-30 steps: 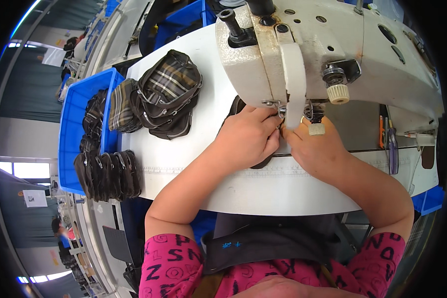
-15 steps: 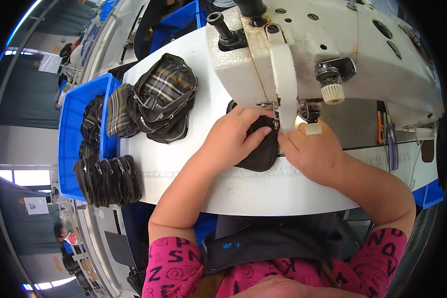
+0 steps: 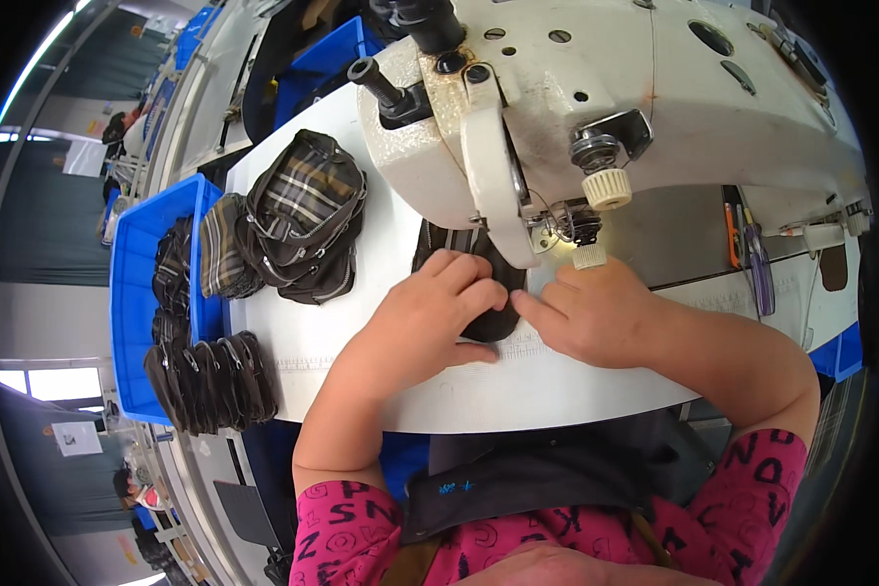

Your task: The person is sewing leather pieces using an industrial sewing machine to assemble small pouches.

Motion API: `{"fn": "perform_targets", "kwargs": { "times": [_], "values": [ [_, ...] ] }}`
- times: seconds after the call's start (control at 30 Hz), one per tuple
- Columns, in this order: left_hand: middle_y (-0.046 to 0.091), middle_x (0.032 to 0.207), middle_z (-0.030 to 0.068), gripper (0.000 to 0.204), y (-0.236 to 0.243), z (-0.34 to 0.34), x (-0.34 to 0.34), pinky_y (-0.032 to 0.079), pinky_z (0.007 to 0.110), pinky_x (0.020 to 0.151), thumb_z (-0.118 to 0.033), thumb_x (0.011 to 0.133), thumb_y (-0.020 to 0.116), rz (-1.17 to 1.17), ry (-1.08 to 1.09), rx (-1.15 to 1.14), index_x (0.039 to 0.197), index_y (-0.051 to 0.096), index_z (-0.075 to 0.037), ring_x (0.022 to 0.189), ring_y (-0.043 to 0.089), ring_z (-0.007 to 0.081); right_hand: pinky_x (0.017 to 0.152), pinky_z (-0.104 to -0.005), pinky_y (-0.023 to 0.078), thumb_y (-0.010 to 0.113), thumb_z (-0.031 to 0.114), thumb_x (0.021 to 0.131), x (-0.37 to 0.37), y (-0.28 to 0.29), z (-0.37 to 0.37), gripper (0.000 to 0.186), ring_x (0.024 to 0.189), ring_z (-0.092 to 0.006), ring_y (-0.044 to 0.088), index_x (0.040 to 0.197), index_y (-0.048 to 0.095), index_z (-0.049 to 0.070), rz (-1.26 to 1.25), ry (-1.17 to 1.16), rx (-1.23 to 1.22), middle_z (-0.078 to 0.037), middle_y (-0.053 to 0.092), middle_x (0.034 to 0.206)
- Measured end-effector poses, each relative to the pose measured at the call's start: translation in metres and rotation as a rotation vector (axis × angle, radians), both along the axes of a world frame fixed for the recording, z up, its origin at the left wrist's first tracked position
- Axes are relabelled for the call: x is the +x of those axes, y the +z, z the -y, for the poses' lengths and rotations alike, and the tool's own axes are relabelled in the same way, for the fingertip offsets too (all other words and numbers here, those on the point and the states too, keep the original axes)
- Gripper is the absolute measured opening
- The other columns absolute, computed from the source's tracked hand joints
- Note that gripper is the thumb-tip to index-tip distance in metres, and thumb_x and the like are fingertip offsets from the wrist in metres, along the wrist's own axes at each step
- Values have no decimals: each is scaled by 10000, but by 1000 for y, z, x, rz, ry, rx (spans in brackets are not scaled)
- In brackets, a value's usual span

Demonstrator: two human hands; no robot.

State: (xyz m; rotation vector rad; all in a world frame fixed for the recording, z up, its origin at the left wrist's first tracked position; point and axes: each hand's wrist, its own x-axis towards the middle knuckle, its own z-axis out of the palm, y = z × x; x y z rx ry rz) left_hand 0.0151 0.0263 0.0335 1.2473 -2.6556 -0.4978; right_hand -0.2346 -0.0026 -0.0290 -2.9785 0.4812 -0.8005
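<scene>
A dark fabric pouch (image 3: 488,313) lies under the needle area of a white sewing machine (image 3: 713,107), its far part hidden by the machine. My left hand (image 3: 420,322) holds it from the left, with fingers curled on top and thumb reaching along its near edge. My right hand (image 3: 596,322) holds the pouch's right edge with the index fingertip on it and the other fingers curled, just below a cream knob. Left of the machine sit piled plaid-and-black pouches (image 3: 303,205). A row of several dark pouches (image 3: 210,381) stands at the table's left edge.
A blue bin (image 3: 132,303) with dark pouches adjoins the white table (image 3: 518,396) at left; another blue bin (image 3: 356,34) is behind. Orange- and purple-handled tools (image 3: 762,288) lie at right, near a blue container (image 3: 840,356). Other people (image 3: 137,488) sit far left.
The view has shifted, placing the machine further left. My left hand has moved left on the pouch, its thumb dropping to the near edge. My right hand's index finger has drawn lower.
</scene>
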Motion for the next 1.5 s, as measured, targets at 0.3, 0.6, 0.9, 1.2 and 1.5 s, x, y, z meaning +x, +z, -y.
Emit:
{"fn": "perform_targets", "kwargs": {
  "times": [0.3,0.6,0.9,1.2,1.5],
  "values": [
    [651,993,33,212,-1,7,4,556,391,747,-216,828,809,-185,37,-11,972,690,-114,939,647,264,621,-363,452,678,122,760,0,-5,11,392,674,-220,590,1141,703,32,-16,-182,0,-18,604,713],
    [669,1067,44,244,-4,15,-5,486,403,871,-288,847,803,-307,-138,-165,946,683,-99,995,622,275,618,-367,476,667,131,774,-1,-5,11,328,648,-206,615,1074,703,4,-45,-109,-76,-20,627,737],
    [638,1109,35,293,-18,15,-18,440,392,941,-261,870,743,-42,73,-285,1116,751,-102,1060,594,243,550,-355,471,672,104,809,2,-4,8,210,609,-195,642,974,701,-23,-101,-54,-160,-47,647,716],
    [640,1122,60,370,-18,15,-22,443,436,942,-234,867,729,27,77,-271,1216,740,-112,1051,589,293,539,-335,432,688,109,745,3,-5,-2,284,585,-186,585,984,705,-45,-63,-33,-217,-39,619,695],
    [684,1166,106,319,-28,20,-19,498,430,954,-191,858,739,-144,134,-179,1160,730,-90,1127,614,342,585,-339,422,694,170,763,6,-1,-4,282,680,-173,588,986,718,-1,-102,-107,-128,-14,593,710]
  ]
}}
